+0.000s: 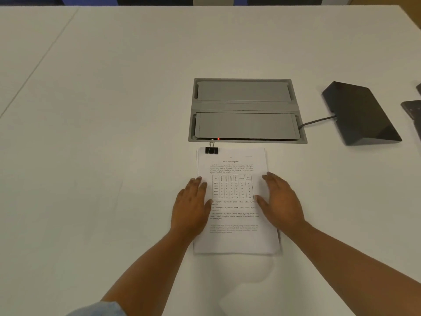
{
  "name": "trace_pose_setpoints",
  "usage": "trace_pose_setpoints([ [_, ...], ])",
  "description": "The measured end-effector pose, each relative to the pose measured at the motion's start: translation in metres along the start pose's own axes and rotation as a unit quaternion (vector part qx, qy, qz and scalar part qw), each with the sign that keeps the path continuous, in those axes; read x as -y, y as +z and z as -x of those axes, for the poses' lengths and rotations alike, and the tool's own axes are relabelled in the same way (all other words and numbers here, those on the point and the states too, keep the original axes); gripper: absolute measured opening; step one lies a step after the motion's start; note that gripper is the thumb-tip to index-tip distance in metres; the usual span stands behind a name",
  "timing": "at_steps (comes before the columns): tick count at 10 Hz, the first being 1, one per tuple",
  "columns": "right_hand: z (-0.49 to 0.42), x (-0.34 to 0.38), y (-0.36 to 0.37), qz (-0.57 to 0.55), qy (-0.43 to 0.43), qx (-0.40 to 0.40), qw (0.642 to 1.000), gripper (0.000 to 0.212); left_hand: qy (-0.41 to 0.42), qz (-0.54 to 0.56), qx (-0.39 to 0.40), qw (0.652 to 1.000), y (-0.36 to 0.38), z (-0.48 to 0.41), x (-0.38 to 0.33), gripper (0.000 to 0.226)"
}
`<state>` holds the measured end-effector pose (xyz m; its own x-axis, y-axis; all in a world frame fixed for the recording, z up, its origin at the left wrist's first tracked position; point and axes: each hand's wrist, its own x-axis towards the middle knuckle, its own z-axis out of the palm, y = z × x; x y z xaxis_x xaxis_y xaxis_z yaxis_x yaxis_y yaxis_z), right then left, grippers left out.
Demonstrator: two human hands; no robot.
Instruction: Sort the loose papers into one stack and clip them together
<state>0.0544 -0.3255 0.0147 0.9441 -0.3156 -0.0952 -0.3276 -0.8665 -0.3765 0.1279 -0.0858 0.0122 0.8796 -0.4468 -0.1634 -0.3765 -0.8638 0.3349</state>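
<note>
L hand [190, 208] lies flat, fingers straight & close together, over the left edge of the paper stack [234, 240], low centre of frame. R hand [281, 201] lies flat on the stack's right side, thumb spread inward. Neither grips anything. Prob. why: the palms bracket the sheets from both sides to square them & stop them sliding on the smooth table [114, 110]. Stack looks fairly even, though a few sheet edges peek out at right & bottom. Binder clip [211, 150] bites the stack's upper-left corner, wire handles pointing up-frame, so clipping looks done & the job near its end.

Edges/room: the stack's top edge sits just below the grey cable hatch [246, 110] at frame centre. Clip handle is at the hatch rim, touching or not, can't tell. So little room to push up-frame. Black wedge-shaped box [362, 115] w/ its cable [316, 121] sits well apart, right of frame. Widest open room is frame left & down toward the person.
</note>
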Motion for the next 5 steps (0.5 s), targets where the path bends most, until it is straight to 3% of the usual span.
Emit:
trace_pose_setpoints([
  [1, 0.006, 0.005, 0.015, 0.032, -0.054, 0.082, 0.995, 0.081, 0.007, 0.014, 0.083, 0.996, 0.019, 0.007, 0.0, 0.065],
  [2, 0.009, 0.005, 0.027, 0.028, -0.044, 0.106, 0.993, 0.087, 0.0, 0.021, 0.091, 0.996, 0.028, 0.007, -0.001, 0.063],
  [3, 0.009, 0.008, 0.032, 0.043, -0.036, 0.113, 0.992, 0.094, -0.004, 0.015, 0.089, 0.996, 0.028, 0.006, -0.002, 0.062],
  [5, 0.014, 0.011, 0.017, -0.056, -0.026, 0.068, 0.996, 0.087, -0.01, 0.024, 0.069, 0.997, 0.017, 0.012, -0.003, 0.062],
])
